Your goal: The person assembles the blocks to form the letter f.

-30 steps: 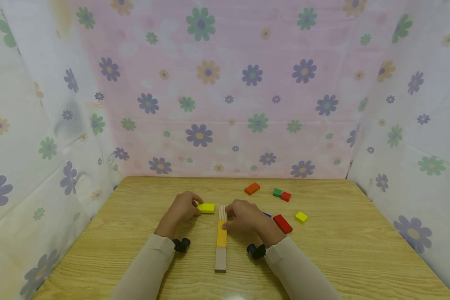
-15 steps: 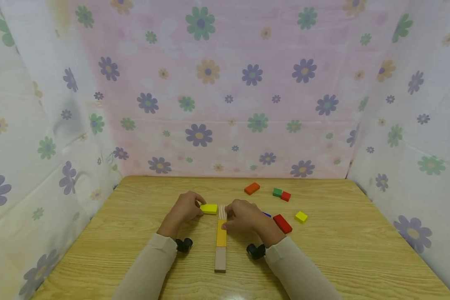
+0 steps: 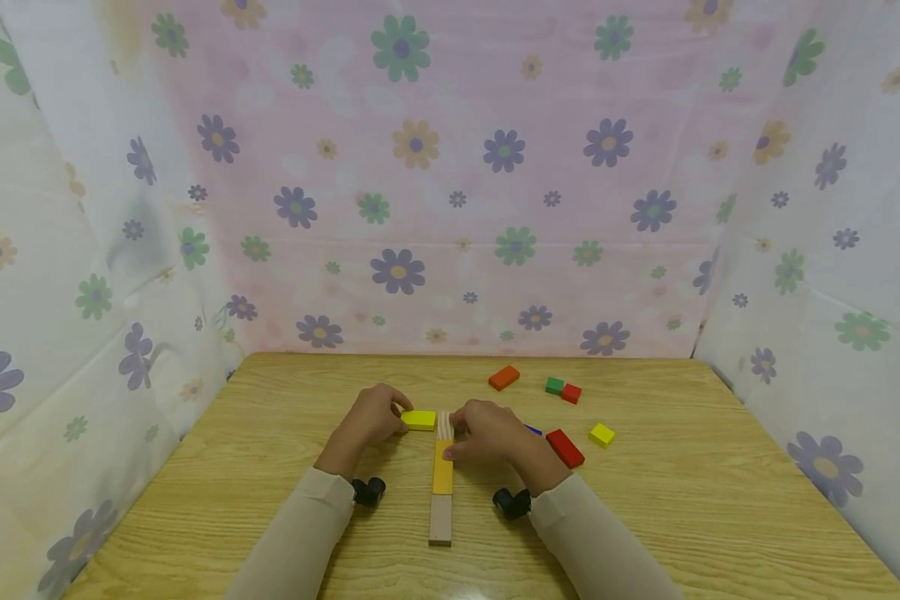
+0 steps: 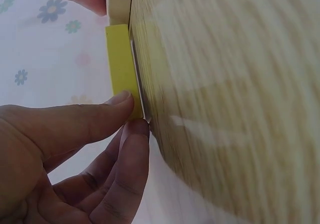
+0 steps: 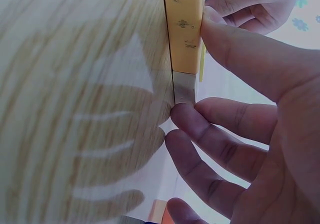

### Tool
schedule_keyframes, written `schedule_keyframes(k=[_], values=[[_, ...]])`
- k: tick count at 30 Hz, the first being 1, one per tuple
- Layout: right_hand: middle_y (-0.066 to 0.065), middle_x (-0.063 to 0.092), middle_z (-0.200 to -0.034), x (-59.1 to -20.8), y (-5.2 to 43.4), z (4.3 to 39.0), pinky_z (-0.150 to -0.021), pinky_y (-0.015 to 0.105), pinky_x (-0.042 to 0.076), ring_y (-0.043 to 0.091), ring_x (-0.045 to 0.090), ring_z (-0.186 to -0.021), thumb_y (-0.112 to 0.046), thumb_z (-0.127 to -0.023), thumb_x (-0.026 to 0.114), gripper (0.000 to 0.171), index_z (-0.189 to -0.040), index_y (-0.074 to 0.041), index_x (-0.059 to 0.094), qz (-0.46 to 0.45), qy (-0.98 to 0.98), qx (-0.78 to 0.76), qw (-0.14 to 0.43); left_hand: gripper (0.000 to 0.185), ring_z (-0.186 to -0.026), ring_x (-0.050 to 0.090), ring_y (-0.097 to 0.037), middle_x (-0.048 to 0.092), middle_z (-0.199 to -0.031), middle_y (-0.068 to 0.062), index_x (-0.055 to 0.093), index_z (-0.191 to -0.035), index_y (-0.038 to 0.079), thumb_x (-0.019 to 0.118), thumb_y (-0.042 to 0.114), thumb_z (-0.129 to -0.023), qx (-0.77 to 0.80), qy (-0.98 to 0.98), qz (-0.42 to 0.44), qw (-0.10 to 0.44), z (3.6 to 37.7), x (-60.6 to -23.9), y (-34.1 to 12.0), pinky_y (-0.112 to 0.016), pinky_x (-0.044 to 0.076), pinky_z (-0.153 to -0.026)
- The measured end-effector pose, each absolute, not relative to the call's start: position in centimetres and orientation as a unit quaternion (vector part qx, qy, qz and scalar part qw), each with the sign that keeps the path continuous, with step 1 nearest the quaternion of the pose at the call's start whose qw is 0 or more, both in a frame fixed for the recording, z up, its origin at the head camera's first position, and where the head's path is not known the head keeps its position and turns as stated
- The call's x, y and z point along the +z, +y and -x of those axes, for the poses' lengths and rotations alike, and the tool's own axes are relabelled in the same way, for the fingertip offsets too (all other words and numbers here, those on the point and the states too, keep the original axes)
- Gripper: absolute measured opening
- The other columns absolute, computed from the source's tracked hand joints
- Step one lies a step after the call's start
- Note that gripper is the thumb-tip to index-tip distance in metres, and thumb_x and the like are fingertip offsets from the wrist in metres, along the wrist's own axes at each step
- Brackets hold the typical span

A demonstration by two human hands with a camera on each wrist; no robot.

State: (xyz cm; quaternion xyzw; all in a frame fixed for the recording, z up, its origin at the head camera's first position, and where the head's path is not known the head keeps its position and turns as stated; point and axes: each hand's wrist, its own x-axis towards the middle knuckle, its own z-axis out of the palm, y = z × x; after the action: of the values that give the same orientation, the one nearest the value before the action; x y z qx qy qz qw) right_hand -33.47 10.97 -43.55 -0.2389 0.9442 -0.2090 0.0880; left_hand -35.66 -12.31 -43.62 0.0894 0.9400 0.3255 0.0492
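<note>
In the head view a row of wooden blocks runs away from me: a grey-brown block (image 3: 440,521), an orange-yellow block (image 3: 443,471) and a plain wood block (image 3: 444,427) at the far end. My left hand (image 3: 375,412) pinches a long yellow block (image 4: 120,59) between thumb and fingers, lying crosswise with its end at the plain block's left side; any tiny gap is too small to judge. My right hand (image 3: 487,433) rests at the row's right. Its thumb touches the orange-yellow block's upper edge, and its loosely bent fingertips touch the plain block.
Right of the row lie a red block (image 3: 566,448), a small yellow block (image 3: 602,435) and a blue block (image 3: 533,430) partly behind my right hand. Farther back are an orange block (image 3: 504,378), a small green block (image 3: 555,386) and a small red block (image 3: 572,393).
My left hand has slid the long yellow block a little rightward, up to the plain block, and has stayed almost still over the last half second. My right hand has kept its place.
</note>
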Motion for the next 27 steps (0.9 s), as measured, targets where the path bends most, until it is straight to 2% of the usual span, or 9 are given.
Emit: schedule_keyframes(k=[7,13,23,27], values=[[-0.009,0.054,-0.071,-43.75,11.00,33.66,-0.067,0.036,0.034,0.013,0.046,-0.068,-0.048,-0.086,0.083,0.028,-0.084,-0.024,0.068,0.240,0.944,-0.210,0.087,0.031,-0.091,0.067,-0.023,0.073,-0.102,-0.010,0.079,-0.113,0.010,0.084,0.002,-0.084,0.328,0.939,-0.095,0.047,35.69,-43.69,-12.25,-0.041,0.059,-0.083],[-0.011,0.066,-0.082,-43.57,10.91,33.49,-0.073,0.040,0.036,0.014,0.050,-0.073,-0.046,-0.086,0.083,0.025,-0.089,-0.026,0.070,0.238,0.943,-0.214,0.090,0.031,-0.090,0.067,-0.023,0.073,-0.100,-0.009,0.079,-0.112,0.010,0.084,0.001,-0.083,0.326,0.939,-0.098,0.044,35.69,-43.73,-12.20,-0.041,0.059,-0.083],[-0.008,0.054,-0.070,-43.47,10.98,33.40,-0.065,0.035,0.032,0.013,0.044,-0.066,-0.046,-0.087,0.082,0.028,-0.083,-0.023,0.068,0.247,0.942,-0.212,0.084,0.031,-0.091,0.067,-0.023,0.073,-0.102,-0.010,0.079,-0.113,0.010,0.084,0.002,-0.084,0.324,0.940,-0.098,0.043,35.61,-43.72,-12.10,-0.042,0.059,-0.085],[-0.009,0.058,-0.071,-43.46,10.99,33.37,-0.067,0.037,0.033,0.013,0.046,-0.066,-0.046,-0.087,0.082,0.027,-0.083,-0.024,0.068,0.246,0.942,-0.211,0.085,0.031,-0.090,0.067,-0.022,0.073,-0.101,-0.009,0.079,-0.113,0.009,0.084,0.002,-0.084,0.323,0.940,-0.098,0.044,35.57,-43.66,-12.01,-0.042,0.059,-0.085]])
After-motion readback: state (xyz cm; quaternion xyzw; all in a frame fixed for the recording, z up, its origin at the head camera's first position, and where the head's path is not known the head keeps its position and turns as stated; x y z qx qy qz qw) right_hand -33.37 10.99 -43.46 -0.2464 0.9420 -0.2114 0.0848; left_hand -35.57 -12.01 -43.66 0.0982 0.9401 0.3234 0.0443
